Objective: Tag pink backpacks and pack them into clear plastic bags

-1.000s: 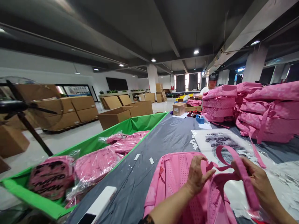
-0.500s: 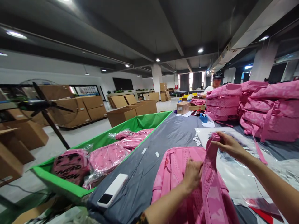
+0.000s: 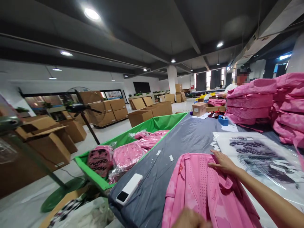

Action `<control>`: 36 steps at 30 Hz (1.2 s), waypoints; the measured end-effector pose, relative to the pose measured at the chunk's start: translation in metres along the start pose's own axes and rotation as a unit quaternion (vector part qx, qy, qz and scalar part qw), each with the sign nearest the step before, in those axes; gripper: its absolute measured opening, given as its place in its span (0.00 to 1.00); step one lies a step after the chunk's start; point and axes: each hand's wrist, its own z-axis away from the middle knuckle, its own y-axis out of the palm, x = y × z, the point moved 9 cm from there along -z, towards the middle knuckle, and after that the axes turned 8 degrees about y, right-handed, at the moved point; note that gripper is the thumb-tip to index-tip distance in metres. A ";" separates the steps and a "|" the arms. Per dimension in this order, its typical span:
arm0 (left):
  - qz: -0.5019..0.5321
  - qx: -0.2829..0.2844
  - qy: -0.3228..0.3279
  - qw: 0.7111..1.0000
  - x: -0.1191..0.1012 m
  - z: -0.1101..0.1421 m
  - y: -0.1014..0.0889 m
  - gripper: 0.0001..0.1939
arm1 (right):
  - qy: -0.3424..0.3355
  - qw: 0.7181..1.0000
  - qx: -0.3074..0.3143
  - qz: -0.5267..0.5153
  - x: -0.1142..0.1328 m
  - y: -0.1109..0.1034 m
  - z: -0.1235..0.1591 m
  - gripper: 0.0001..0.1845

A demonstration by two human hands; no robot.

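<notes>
A pink backpack (image 3: 175, 186) lies on the grey-covered table in front of me, its perforated back panel and straps facing up. My right hand (image 3: 223, 163) rests at the upper right of the backpack, over the shoulder strap (image 3: 213, 193), with thumb and fingers stretched apart. Low in the picture, my left hand (image 3: 190, 219) is over the lower part of the backpack. Motion blurs it and the frame edge cuts it off, so its fingers cannot be made out. Right of the backpack lies a clear plastic bag (image 3: 251, 142) with dark print.
Pink backpacks (image 3: 249, 98) are stacked at the right. A green fabric bin (image 3: 156, 122) holds several bagged pink backpacks. On the table (image 3: 187, 136) lie a white phone-like device (image 3: 129, 189), paper slips and a blue tape dispenser (image 3: 223, 120). A person (image 3: 230, 87) is behind the stack.
My right hand has let go of the raised strap, which now lies down on the backpack. My left hand has moved down towards the lower edge. The view has turned left.
</notes>
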 end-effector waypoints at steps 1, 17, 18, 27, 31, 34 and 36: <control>-0.034 -0.027 0.020 0.999 -0.009 -0.016 -0.022 0.16 | -0.004 1.000 0.000 0.001 -0.001 0.003 0.001 0.38; -0.252 -0.259 0.064 0.930 -0.001 -0.195 -0.115 0.09 | -0.098 0.976 -0.103 -0.165 0.021 -0.005 0.028 0.16; -0.264 -0.253 0.082 0.927 -0.004 -0.191 -0.111 0.09 | -0.099 0.976 -0.104 -0.165 0.021 -0.006 0.030 0.16; -0.349 -0.163 0.243 0.890 -0.013 -0.125 -0.062 0.11 | -0.093 0.981 -0.167 -0.022 0.030 0.003 0.060 0.16; -0.420 -0.145 0.307 0.841 0.008 -0.093 -0.052 0.10 | -0.108 0.976 -0.187 -0.002 0.037 0.024 0.103 0.17; -0.444 -0.090 0.288 0.844 0.027 -0.096 -0.048 0.07 | -0.083 0.987 -0.133 -0.048 0.029 0.043 0.116 0.17; -0.447 -0.059 0.264 0.852 0.036 -0.114 -0.047 0.06 | -0.039 0.994 -0.075 -0.071 0.012 0.057 0.104 0.17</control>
